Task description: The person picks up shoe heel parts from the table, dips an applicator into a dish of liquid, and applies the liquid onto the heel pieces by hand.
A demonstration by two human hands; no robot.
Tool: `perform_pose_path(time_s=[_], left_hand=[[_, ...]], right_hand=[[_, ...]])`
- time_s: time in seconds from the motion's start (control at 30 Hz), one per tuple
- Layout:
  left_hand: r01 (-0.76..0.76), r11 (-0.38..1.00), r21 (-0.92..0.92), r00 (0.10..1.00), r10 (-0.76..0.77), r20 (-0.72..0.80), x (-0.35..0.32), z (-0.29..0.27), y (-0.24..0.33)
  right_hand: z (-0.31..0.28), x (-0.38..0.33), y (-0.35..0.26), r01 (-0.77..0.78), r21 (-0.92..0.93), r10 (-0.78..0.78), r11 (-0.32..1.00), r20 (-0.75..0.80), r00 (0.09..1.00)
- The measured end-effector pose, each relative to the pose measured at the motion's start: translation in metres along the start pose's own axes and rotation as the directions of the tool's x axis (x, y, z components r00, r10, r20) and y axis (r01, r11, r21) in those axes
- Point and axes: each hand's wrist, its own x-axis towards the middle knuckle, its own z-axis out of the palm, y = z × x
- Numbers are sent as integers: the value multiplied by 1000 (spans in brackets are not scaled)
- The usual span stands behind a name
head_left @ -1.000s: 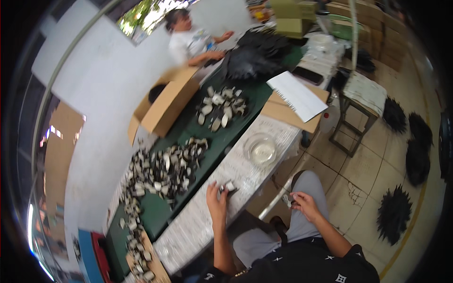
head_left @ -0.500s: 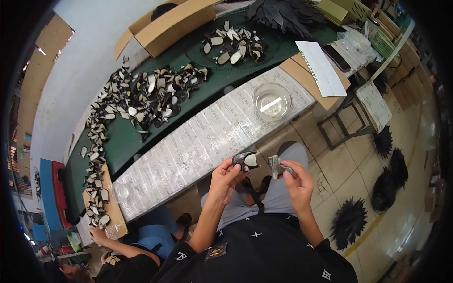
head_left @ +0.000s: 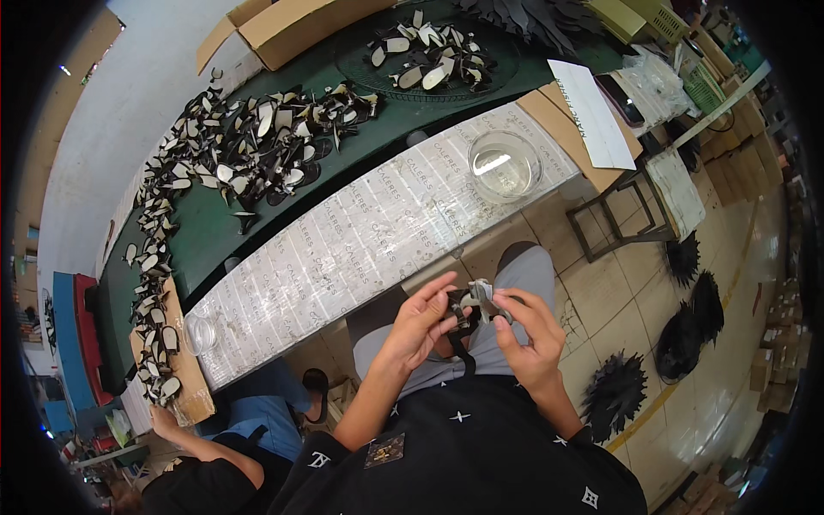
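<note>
Both my hands are raised above my lap, near the front edge of the bench. My left hand (head_left: 415,333) has a small curved black piece (head_left: 462,323) with a pale inner face at its fingertips; index finger and thumb are partly stretched past it. Between thumb and fingers, my right hand (head_left: 534,342) pinches a small grey, rough-looking piece (head_left: 486,300). The two pieces touch or overlap, and I cannot tell which. Many similar black pieces with pale oval faces (head_left: 266,146) lie heaped on the dark green table (head_left: 257,225).
On the plastic-wrapped bench (head_left: 343,245) stands a clear round bowl (head_left: 505,167). A smaller clear dish (head_left: 202,335) is at its left end. A co-worker's hand (head_left: 165,421) reaches toward pieces on cardboard. A metal-framed stool (head_left: 674,202) and spiky black bundles (head_left: 615,392) are on the right.
My hands have come closer together, bringing the grey piece against the black one. The left index finger has lifted and stretched out. The view has shifted slightly.
</note>
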Motion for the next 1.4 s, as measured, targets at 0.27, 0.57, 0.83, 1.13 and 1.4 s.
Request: perform_pose_path(time_s=[0.27,0.57,0.83,1.13,1.4], left_hand=[[181,954,237,960,-224,167,7,-23,-28],[-30,999,32,997,32,-65,-8,-37,-10],[-231,965,-126,968,241,75,-6,-32,-24],[-469,877,-104,880,455,-138,-53,-58,0],[-449,881,147,876,467,-118,-59,-41,24]], right_hand=[[-11,3,2,-198,188,214,962,-67,975],[9,7,-5,-114,55,112,992,44,993],[13,3,5,-119,144,107,982,83,991],[58,34,6,-58,178,4,982,289,957],[50,32,-18,187,165,-217,968,189,958]])
